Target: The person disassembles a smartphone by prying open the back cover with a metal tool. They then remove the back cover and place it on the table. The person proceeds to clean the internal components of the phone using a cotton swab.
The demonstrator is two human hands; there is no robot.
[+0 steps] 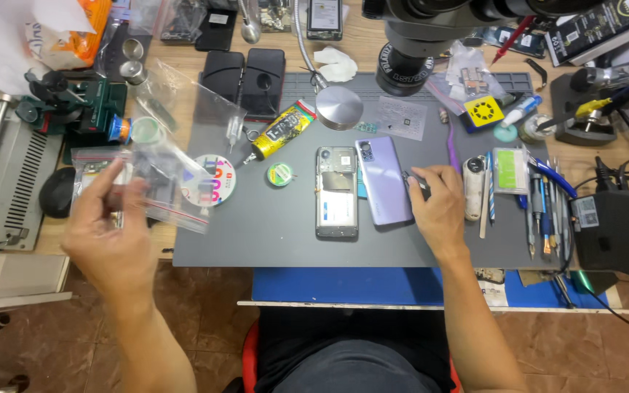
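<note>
Left hand (107, 236): raised at the near left of the bench (212, 244), fingers pinched on a clear zip bag (158, 182) holding small dark parts. Right hand (438, 207): closed on a small dark tool (418, 182), its tip just beside the lilac back cover (384, 182), which lies face down at mid-bench. Opened phone frame (337, 191): laid touching the cover's left edge, internals exposed; the cover is judged already removed, reassembly not yet done. Yellow glue tube (282, 131): tilted, far left of the frame. Round white tape roll (214, 180): beside the bag. Yellow square box (483, 110): far right. Green-labelled clear case (510, 170): right, among upright-lying hand tools.
</note>
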